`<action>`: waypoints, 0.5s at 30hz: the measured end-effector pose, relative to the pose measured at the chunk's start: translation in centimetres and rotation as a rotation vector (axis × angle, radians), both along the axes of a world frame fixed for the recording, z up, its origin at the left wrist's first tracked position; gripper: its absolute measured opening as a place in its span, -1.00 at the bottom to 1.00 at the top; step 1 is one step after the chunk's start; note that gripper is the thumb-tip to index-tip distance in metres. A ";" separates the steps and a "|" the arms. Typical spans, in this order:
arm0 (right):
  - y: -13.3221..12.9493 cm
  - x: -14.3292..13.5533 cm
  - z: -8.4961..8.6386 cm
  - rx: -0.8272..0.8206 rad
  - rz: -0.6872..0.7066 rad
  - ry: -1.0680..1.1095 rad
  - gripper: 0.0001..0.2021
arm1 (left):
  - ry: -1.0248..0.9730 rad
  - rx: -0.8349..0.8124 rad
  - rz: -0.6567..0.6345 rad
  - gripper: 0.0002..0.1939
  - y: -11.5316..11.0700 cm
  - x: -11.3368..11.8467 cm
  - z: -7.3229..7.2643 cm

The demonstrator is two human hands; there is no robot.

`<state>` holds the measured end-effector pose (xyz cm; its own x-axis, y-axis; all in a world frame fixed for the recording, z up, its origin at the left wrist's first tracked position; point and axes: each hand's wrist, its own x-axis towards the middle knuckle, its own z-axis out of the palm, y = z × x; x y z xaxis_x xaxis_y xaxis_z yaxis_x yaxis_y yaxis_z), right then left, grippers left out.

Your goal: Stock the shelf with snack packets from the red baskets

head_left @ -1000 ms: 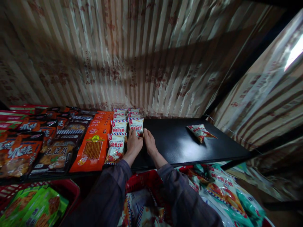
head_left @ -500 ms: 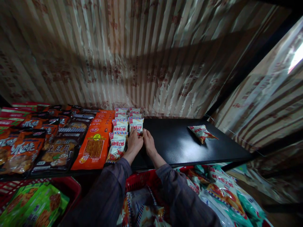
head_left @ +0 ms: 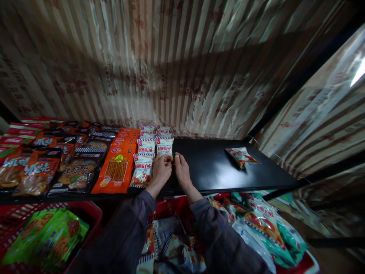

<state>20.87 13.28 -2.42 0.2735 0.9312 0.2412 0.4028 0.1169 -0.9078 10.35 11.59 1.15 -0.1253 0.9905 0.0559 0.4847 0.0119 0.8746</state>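
Two columns of small white snack bags stand on the black shelf (head_left: 211,167). My left hand (head_left: 162,171) is at the lower end of the front bag (head_left: 164,146) in the right column, its fingers bent in and pressed on the bag's bottom edge. Just right of that bag, my right hand (head_left: 182,171) is held upright with its fingers extended, holding nothing. The left column's front bag (head_left: 142,169) lies beside my left hand. Farther right on the shelf, a single white and red bag (head_left: 242,156) lies tilted.
Orange stick-snack packs (head_left: 115,171), dark brown packs (head_left: 75,175) and orange-black packs (head_left: 38,173) fill the shelf's left part. Below are a red basket with green packs (head_left: 51,236) and another red basket (head_left: 168,205) of mixed bags. Striped plastic sheeting hangs behind.
My right hand has moved slightly away from the bag, opening a gap between my hands. My left fingers have shifted down to the bag's lower edge. The camera view has shifted slightly.
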 end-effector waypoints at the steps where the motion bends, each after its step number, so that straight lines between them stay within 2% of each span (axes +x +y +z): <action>1: -0.9 0.0 0.2 0.034 -0.007 0.002 -0.52 | -0.010 -0.008 -0.020 -0.58 -0.9 -0.1 -0.1; 5: -6.1 -0.4 0.7 0.192 0.023 0.067 -0.63 | -0.103 -0.106 -0.218 -0.61 -5.5 -1.5 -1.0; 9: -11.9 -1.3 -0.6 0.241 0.126 0.119 -0.73 | -0.073 -0.182 -0.416 -0.66 -10.2 -3.8 -3.1; 12: -14.7 -1.5 -3.1 0.116 0.232 0.096 -0.76 | 0.196 -0.239 -0.540 -0.66 -12.9 -5.4 -5.3; 13: -15.2 -1.4 -4.1 0.044 0.288 0.059 -0.75 | 0.363 -0.272 -0.582 -0.64 -13.6 -5.8 -6.1; 15: -15.6 -1.0 -5.8 -0.159 0.427 -0.101 -0.74 | 0.470 -0.334 -0.601 -0.66 -14.8 -6.4 -7.6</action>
